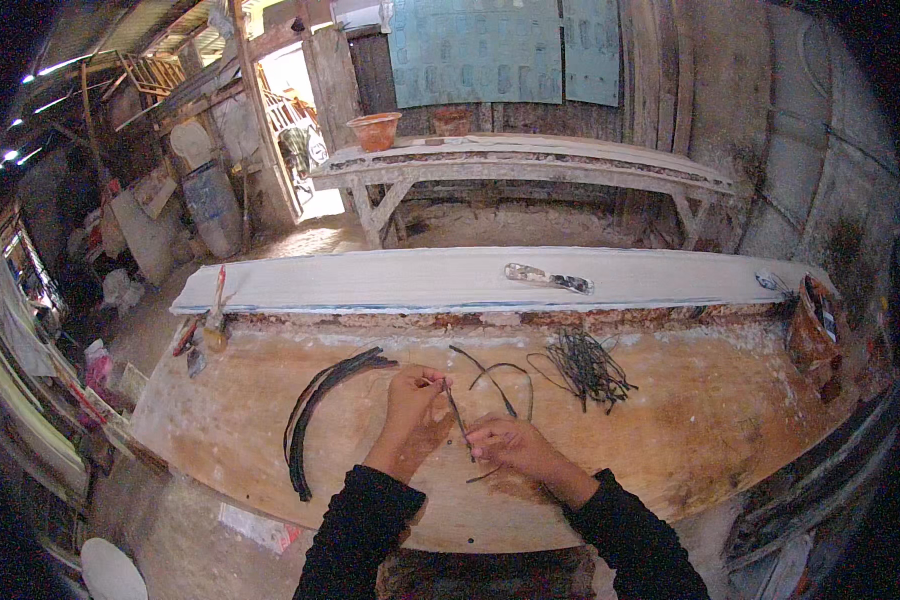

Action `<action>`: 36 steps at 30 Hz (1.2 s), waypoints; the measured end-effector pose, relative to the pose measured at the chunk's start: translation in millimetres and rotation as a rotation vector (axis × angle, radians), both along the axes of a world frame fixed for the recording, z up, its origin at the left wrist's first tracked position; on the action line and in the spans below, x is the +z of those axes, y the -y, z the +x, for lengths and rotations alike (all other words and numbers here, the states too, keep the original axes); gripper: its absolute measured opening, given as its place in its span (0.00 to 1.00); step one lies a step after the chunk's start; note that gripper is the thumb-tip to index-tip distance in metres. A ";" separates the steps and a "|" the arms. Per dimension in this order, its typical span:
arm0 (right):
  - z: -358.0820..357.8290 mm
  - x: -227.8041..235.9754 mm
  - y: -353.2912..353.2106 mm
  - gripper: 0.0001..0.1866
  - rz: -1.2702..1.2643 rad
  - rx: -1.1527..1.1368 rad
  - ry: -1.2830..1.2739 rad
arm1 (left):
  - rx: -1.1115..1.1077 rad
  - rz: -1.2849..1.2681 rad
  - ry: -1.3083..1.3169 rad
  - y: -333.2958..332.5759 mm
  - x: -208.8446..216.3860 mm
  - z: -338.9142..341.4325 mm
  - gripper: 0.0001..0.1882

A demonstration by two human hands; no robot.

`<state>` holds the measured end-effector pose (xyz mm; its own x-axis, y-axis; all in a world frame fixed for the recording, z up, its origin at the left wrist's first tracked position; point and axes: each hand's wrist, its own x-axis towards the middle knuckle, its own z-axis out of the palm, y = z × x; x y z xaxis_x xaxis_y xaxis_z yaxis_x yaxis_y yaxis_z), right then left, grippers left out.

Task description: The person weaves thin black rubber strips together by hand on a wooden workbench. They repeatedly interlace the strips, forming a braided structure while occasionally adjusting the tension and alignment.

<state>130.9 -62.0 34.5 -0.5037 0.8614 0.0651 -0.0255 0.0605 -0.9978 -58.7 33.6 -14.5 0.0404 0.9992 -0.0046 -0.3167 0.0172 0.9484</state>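
The thin dark strip (pixel 455 405) is held over the table (pixel 690 440), its upper end pinched betw. fingers of L hand (pixel 413 402) & its lower part gripped w/ fingers of R hand (pixel 518 446).

Daylight enters through the doorway (pixel 290 80) at upper left, which clips to white, and through narrow gaps in the roof (pixel 160 35); a bright patch marks the floor (pixel 315 240). The counter (pixel 690 440) receives moderate, diffuse light, while the left interior is dim. Fisheye distortion bows straight edges, speckled black vignetting fills the corners, and detail around the fingers (pixel 425 376) is soft.
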 end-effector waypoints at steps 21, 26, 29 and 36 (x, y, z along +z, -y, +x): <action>41.7 -29.6 -51.2 0.06 0.508 -0.992 0.331 | -0.653 -0.056 -0.354 77.8 72.9 38.4 0.06; 43.7 -37.9 -55.9 0.04 0.666 -1.116 0.383 | -0.392 0.192 -0.402 44.7 28.1 30.6 0.06; 44.3 -32.4 -50.2 0.04 0.506 -1.035 0.344 | -0.238 0.124 -0.370 31.5 27.4 26.0 0.05; 8.1 -18.6 -18.9 0.05 0.326 -0.144 0.144 | 0.052 0.156 -0.270 -9.7 -18.0 -4.0 0.04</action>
